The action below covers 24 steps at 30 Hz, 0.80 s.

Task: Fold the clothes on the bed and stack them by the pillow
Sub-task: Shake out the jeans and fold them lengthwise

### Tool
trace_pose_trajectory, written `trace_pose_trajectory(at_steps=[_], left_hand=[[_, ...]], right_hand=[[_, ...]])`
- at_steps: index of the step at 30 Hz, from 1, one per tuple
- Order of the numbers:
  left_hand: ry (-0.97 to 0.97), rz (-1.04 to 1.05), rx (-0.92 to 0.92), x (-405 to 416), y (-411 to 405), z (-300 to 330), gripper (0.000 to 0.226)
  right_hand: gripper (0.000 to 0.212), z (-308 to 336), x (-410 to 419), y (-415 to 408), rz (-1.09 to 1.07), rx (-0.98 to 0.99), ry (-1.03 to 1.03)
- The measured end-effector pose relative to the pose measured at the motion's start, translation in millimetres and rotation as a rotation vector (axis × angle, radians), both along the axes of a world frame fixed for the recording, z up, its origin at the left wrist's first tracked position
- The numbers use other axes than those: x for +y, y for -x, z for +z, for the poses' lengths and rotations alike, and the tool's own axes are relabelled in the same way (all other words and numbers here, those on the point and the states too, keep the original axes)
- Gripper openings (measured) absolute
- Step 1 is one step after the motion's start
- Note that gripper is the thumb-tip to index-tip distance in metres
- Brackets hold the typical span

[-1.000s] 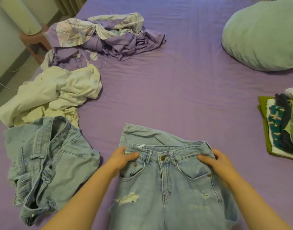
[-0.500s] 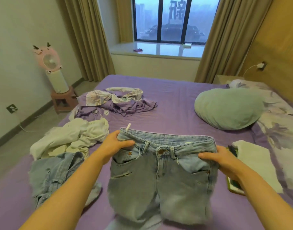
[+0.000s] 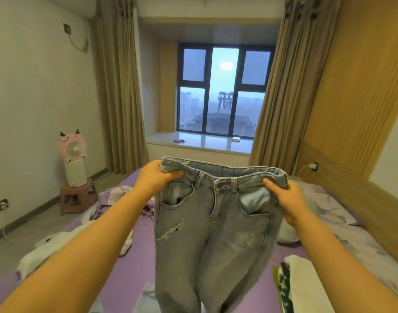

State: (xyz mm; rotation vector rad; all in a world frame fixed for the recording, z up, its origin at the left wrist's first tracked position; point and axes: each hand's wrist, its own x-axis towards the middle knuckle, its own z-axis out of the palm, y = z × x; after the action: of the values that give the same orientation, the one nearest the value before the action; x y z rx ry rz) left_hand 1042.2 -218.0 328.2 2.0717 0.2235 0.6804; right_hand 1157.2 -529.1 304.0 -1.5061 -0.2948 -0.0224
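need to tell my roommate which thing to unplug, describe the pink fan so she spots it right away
Look along the left wall toward the curtains, where a small reddish stool stands on the floor beside the bed. The pink fan sits on a white cylinder atop that stool. Its round pink cartoon face with little antlers is unique in the room.

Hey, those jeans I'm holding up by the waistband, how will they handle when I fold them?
The jeans look floppy: the legs hang limp below the left hand and right hand. Thick denim probably holds a crease. The ripped patches may snag.

Head-worn view, facing window (image 3: 220, 91)
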Motion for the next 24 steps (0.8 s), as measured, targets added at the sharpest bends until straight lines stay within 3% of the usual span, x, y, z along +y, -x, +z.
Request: trace_pose_trajectory(at_steps=[7, 12, 17, 20, 24], left_hand=[[0.074, -0.021, -0.078, -16.0, -5.0, 80.7, 0.011], [0.056, -0.01, -0.243, -28.5, -10.1, 161.7, 0.019], [0.141, 0.036, -0.389, -37.3, -14.0, 220.0, 0.034], [0.217, 0.031, -0.411, -35.5, -17.2, 224.9, 0.031], [0.374, -0.036, -0.285, -32.3, -19.3, 181.6, 0.023]], right_hand=[[0.03, 72.3, -12.1, -1.1, -0.269, -0.326, 0.271], [0.012, 147.5, -6.8, 4.0, -0.368, -0.366, 0.078], [0.019, 208.4, 1.2, 10.1, -0.435, -0.418, -0.061], [0.02, 220.5, 4.1, 17.3, -0.424, -0.493, 0.081], [0.014, 190.0, 10.9, 29.2, -0.345, -0.479, 0.364]])
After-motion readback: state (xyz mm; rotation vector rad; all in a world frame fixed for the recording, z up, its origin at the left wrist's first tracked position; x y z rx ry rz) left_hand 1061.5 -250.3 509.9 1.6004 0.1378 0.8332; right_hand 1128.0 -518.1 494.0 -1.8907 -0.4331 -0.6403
